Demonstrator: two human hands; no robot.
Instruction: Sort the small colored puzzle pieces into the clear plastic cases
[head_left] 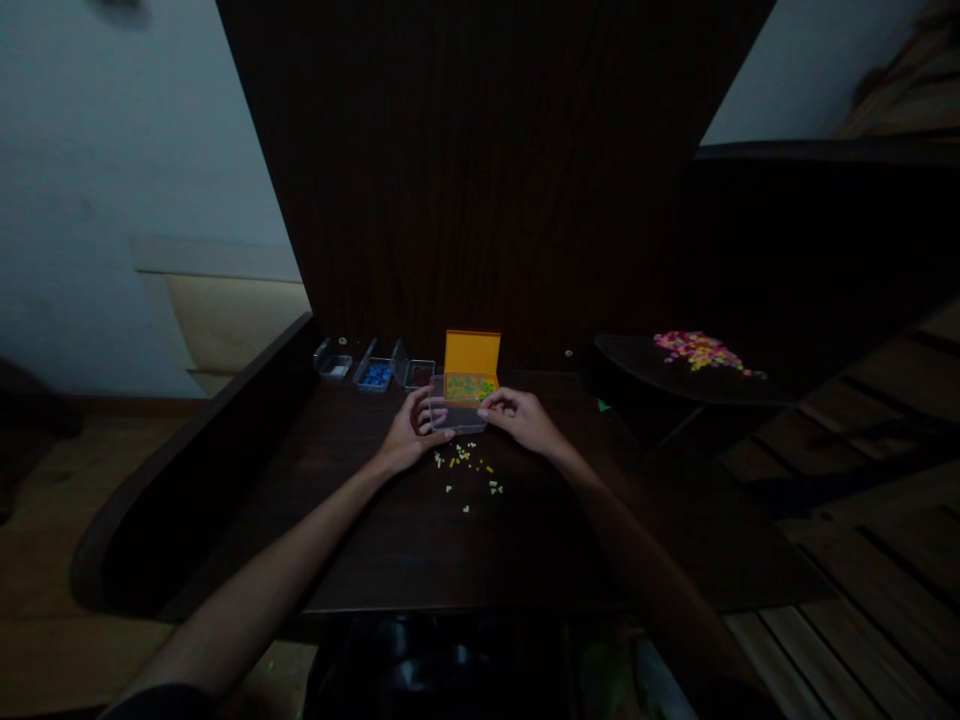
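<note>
A clear plastic box (459, 418) is held up, tilted, over the dark table. My left hand (409, 432) grips its left side, with the thumb along the near edge and the fingers behind. At the right edge, my right hand (523, 418) has thumb and fingers pinched together on the box. Behind it stands an orange box with its lid (472, 352) raised. Green and yellow pieces (486, 388) lie in the orange box, partly seen through the clear plastic. Small pale and yellow pieces (463, 458) are scattered on the table just below my hands.
Three small clear cases stand along the back left: one with something white (339, 371), one with blue pieces (376, 374), one with dark brown pieces (420, 374). A pile of pink and yellow pieces (701, 352) lies on a dark raised surface at right. A low side panel (202, 470) borders the left.
</note>
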